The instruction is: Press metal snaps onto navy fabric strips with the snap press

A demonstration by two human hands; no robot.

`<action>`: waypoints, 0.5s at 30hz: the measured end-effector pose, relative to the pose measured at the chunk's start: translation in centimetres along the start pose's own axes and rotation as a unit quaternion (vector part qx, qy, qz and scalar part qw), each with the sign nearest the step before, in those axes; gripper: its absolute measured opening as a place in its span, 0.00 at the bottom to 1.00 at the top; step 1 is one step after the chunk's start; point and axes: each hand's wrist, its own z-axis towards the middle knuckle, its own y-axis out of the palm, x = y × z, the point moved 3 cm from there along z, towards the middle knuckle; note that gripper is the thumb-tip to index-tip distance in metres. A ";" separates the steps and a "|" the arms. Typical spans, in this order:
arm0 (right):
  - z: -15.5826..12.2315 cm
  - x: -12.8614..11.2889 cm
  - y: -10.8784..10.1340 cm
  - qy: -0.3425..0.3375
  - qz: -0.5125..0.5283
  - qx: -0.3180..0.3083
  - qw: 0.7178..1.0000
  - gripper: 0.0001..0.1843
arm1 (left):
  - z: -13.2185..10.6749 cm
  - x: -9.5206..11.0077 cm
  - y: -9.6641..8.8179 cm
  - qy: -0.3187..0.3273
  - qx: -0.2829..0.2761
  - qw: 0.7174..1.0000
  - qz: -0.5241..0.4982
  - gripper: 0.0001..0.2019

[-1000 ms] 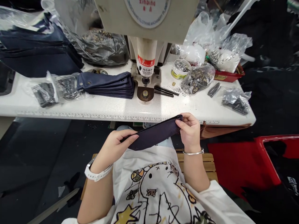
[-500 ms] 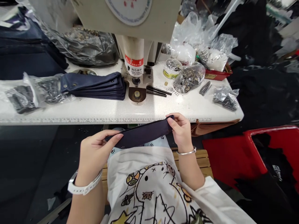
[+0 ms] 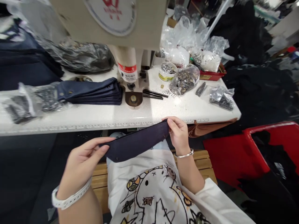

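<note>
Left hand (image 3: 80,161): my fingers pinch the left end of the navy fabric strip (image 3: 137,141).
Right hand (image 3: 178,133): I grip its right end, below the bench (image 3: 93,116) edge.

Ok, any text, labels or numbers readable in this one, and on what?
Nothing reads cleanly.
Round badge on the press machine: red characters, cut off at the top.
Red band on the machine's cylinder: white print, too blurred.
Yellow label on the small tub: too small.
Ruler strip along the table edge: numbers too small.
The dark fabric strip: no text.
</note>
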 end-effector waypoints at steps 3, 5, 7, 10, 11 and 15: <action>0.0 1.0 -0.5 -0.004 -0.034 0.024 0.999 0.09 | 0.2 0.3 0.4 0.008 -0.030 0.999 0.024 0.10; 0.1 1.7 -0.6 -0.007 -0.055 0.036 0.998 0.09 | 0.4 0.3 0.6 -0.008 -0.026 0.999 0.027 0.09; 0.2 2.2 -0.6 -0.019 -0.076 0.047 0.996 0.09 | 0.7 0.1 0.7 -0.029 -0.005 0.999 0.019 0.09; 0.2 2.5 -0.4 -0.035 -0.104 0.062 0.992 0.10 | 0.9 -0.3 0.6 -0.053 0.023 0.998 -0.012 0.09; 0.1 2.5 -0.3 -0.036 -0.112 0.066 0.991 0.10 | 0.9 -0.4 0.6 -0.061 0.029 0.997 -0.028 0.10; 0.1 2.9 0.1 -0.025 -0.125 0.059 0.990 0.12 | 1.1 -1.1 0.4 -0.080 0.069 0.988 -0.109 0.10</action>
